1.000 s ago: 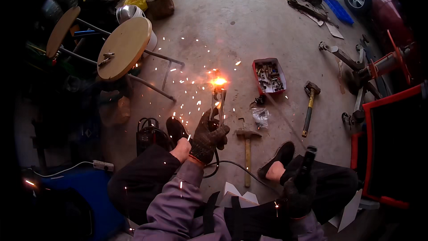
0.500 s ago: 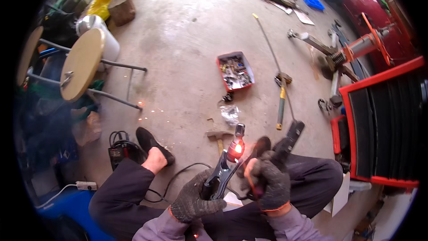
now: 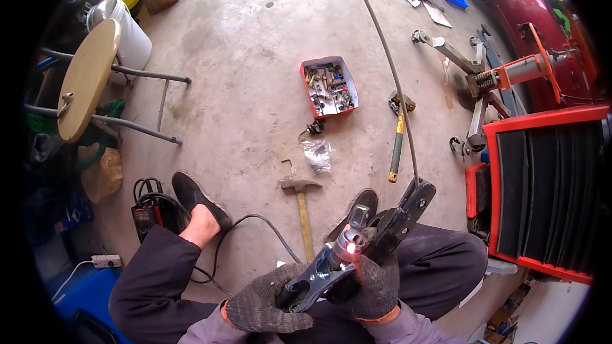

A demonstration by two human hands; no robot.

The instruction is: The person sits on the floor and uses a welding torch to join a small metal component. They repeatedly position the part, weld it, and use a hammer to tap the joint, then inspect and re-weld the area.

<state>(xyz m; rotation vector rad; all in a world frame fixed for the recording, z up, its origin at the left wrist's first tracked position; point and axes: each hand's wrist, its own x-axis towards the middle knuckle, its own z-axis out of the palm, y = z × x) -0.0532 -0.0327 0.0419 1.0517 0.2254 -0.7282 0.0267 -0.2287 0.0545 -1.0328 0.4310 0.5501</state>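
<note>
My left hand (image 3: 264, 302), in a dark knitted glove, is closed round the handles of a welding ground clamp (image 3: 322, 272). At the clamp's far end is a short round metal part (image 3: 346, 242) with a bright glowing spot on its near right side. My gloved right hand (image 3: 376, 288) is closed beside it, round a black electrode holder (image 3: 403, 216) that slants up to the right. From the holder's tip a long thin welding rod (image 3: 390, 67) points away over the floor. My right fingers are partly hidden behind the clamp and part.
A hammer (image 3: 305, 216) lies between my feet. Beyond it are a plastic bag (image 3: 317, 155) and a red box (image 3: 306, 92) of small hardware. Another yellow-handled hammer (image 3: 396, 150) lies right. A welding machine (image 3: 150, 213) and stool (image 3: 92, 83) stand left, a red tool cabinet (image 3: 497, 191) right.
The clamp and metal part have come lower and slightly right; the electrode holder has shifted down too. The flare is smaller, and the sparks over the floor at left are gone. My view has shifted.
</note>
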